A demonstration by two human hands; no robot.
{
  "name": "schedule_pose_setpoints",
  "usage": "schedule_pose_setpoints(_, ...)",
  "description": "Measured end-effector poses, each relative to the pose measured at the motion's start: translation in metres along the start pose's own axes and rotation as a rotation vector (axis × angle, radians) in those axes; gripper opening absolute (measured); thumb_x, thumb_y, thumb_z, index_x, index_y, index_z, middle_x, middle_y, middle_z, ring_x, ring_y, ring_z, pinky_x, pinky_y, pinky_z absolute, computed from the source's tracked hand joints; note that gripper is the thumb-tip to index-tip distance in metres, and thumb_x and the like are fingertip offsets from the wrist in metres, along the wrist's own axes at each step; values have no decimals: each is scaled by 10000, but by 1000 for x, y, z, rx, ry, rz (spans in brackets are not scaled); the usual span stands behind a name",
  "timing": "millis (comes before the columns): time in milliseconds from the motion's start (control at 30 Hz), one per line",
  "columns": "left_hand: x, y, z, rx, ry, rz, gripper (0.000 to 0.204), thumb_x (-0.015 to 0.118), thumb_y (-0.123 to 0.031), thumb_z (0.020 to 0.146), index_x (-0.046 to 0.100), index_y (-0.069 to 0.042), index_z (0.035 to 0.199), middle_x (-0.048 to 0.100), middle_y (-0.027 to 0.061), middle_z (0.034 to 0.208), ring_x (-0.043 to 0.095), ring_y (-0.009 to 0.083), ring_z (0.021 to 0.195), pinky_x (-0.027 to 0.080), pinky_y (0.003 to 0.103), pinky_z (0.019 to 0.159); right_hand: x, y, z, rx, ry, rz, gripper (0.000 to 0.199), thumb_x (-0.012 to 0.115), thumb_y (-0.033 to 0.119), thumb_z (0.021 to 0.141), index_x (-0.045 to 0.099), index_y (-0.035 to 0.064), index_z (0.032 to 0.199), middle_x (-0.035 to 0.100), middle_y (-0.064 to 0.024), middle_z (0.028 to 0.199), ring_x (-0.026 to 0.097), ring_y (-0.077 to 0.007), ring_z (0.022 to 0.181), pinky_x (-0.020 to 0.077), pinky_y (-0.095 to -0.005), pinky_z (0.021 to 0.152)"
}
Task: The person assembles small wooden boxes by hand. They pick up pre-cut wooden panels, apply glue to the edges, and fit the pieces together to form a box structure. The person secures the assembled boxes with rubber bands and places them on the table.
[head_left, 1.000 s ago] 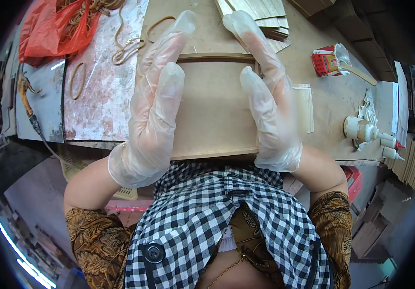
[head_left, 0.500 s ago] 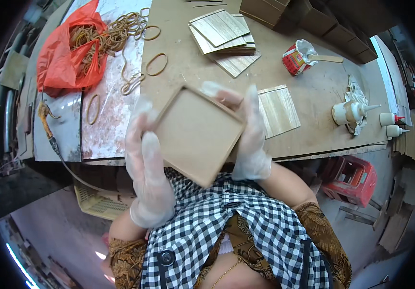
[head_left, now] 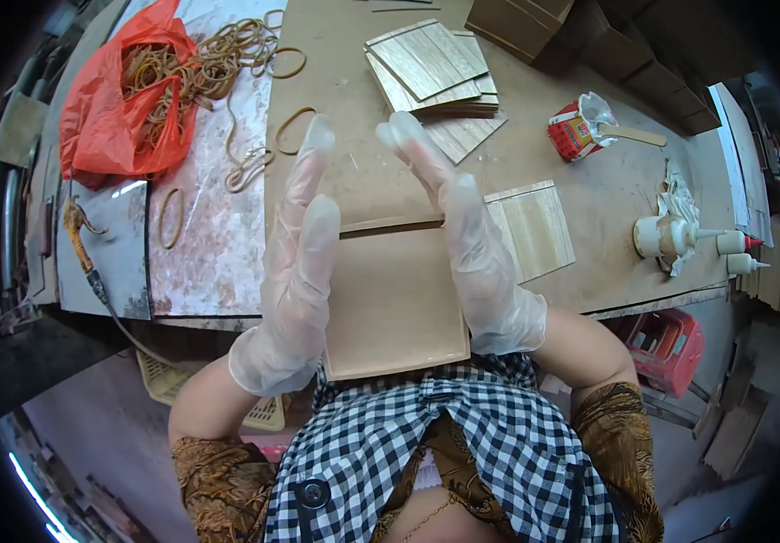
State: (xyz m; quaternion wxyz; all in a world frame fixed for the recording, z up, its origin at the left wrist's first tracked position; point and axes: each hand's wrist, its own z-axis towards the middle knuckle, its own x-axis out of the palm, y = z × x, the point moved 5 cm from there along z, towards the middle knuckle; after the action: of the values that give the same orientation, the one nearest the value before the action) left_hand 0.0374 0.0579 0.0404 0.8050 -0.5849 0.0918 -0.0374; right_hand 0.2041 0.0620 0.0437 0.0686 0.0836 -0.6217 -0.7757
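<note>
Both my hands wear thin clear gloves and press flat against the two sides of a shallow square wooden box [head_left: 396, 299], its open side up, held above the bench edge close to my chest. My left hand [head_left: 295, 271] lies along the box's left wall, fingers stretched forward. My right hand [head_left: 471, 253] lies along its right wall in the same way. The box's far wall sits level with my palms.
A wooden bench [head_left: 354, 136] carries a stack of thin wood panels [head_left: 435, 77], one loose panel [head_left: 535, 231], a red glue tin with a stick [head_left: 580, 131], white glue bottles [head_left: 679, 237], loose rubber bands [head_left: 254, 154] and a red plastic bag [head_left: 123, 109]. A red crate [head_left: 666, 344] sits below on the right.
The box was tilted with a corner toward me half a second ago; now it is turned square with its open side up, my palms flat on both sides.
</note>
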Motion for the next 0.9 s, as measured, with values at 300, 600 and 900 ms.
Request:
schedule_pose_setpoints(300, 8, -7, -1, -246, 90, -2, 536, 358, -239, 1080, 233, 9, 1539, 220, 142, 1620, 211, 243, 1490, 157, 366, 1209, -2, -4, 0, 65, 139, -126, 719, 192, 523, 1062, 283, -20, 1524, 351, -165, 1559, 282, -241, 1467, 193, -362, 1202)
schedule_pose_setpoints(600, -2, 5, -9, -220, -358, -680, 656, 348, -454, 1055, 271, -8, 1529, 316, 97, 1583, 253, 206, 1469, 164, 395, 1207, -13, -6, -1, 143, -114, 712, 812, 251, 636, 1013, 314, -9, 1502, 356, -144, 1542, 296, -244, 1443, 192, -386, 1205)
schedule_pose_setpoints(900, -3, 4, -61, -214, -292, -172, 503, 543, -223, 992, 395, -30, 1433, 531, 129, 1364, 541, 257, 1240, 465, 393, 1046, -9, -12, -48, 293, -146, 649, 401, 488, 133, 1039, 465, -13, 1412, 484, -142, 1457, 462, -196, 1343, 345, -314, 1138)
